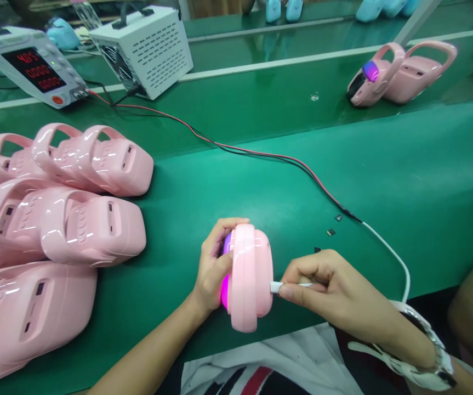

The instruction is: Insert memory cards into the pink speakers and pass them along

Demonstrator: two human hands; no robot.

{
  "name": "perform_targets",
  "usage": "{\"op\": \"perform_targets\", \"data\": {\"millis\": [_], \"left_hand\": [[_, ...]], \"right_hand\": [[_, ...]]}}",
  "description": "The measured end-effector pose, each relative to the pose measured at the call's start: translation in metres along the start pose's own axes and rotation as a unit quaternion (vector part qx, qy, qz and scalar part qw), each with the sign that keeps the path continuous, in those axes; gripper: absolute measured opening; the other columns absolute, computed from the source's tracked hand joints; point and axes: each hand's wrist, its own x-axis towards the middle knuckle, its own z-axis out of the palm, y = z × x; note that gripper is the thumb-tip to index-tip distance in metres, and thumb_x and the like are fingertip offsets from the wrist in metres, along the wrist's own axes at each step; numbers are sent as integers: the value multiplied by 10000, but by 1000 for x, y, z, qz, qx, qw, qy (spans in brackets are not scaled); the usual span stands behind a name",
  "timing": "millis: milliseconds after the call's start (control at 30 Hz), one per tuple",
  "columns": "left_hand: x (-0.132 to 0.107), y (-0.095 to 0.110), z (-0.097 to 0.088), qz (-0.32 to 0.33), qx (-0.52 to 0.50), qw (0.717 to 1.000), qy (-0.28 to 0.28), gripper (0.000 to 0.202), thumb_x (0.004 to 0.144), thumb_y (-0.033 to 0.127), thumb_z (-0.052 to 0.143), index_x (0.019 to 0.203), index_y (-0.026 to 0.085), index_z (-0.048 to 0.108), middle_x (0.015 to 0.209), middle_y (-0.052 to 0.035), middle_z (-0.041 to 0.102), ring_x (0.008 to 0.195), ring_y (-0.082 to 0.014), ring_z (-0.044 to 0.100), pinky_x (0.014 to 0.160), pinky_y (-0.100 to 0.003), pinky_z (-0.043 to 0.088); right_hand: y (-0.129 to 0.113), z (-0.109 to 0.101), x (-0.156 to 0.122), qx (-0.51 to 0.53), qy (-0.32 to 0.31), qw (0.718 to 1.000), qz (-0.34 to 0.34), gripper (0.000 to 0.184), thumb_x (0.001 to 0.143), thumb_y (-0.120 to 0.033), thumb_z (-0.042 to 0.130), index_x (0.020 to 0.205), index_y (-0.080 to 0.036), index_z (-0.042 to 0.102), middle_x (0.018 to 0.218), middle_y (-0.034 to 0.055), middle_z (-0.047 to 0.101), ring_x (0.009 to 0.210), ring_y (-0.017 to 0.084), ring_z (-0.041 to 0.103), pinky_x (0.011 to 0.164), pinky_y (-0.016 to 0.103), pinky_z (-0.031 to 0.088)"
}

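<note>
My left hand grips a pink plastic speaker-like unit standing on edge near the front of the green table; a magenta light glows on its left face under my fingers. My right hand pinches a white cable plug whose tip is pressed against the unit's right side. The white cable runs from my hand up to a red-and-black wire.
A pile of several identical pink units lies at the left. A power supply with red digits and a white vented box stand at the back left. Two more pink units sit at the back right. Small dark chips lie near the wire.
</note>
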Motion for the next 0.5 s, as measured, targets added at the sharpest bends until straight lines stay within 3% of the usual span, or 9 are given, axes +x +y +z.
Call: {"op": "perform_targets", "data": {"millis": [133,233,333,500], "left_hand": [[0,-1,0,26,20,999,-26,319,791,313,604,1106,264,614,1012,-7,637,869,-213,570,796,-308,441],[0,5,1,26,49,995,-79,459,788,313,642,1241,299,574,1121,-3,625,983,-225,574,914,-324,421],[0,14,-1,41,80,991,-94,558,827,316,629,1363,320,476,1239,-18,596,1108,-242,547,1005,-351,381],[-2,27,-6,55,134,980,-137,528,786,243,663,1286,273,497,1267,-42,558,1130,-246,531,982,-334,403]], "right_hand": [[5,-2,3,30,-14,999,27,441,684,-525,762,531,-169,551,462,-80,264,455,64,176,429,248,112],[13,-2,4,36,-4,999,16,439,695,-555,741,565,-161,597,462,-80,276,459,65,186,447,247,141],[16,-1,5,49,8,999,6,471,695,-603,716,575,-157,622,466,-70,318,462,68,202,458,250,168],[12,2,7,64,20,998,12,495,648,-624,742,551,-154,621,460,-64,332,467,71,217,461,254,160]]}}
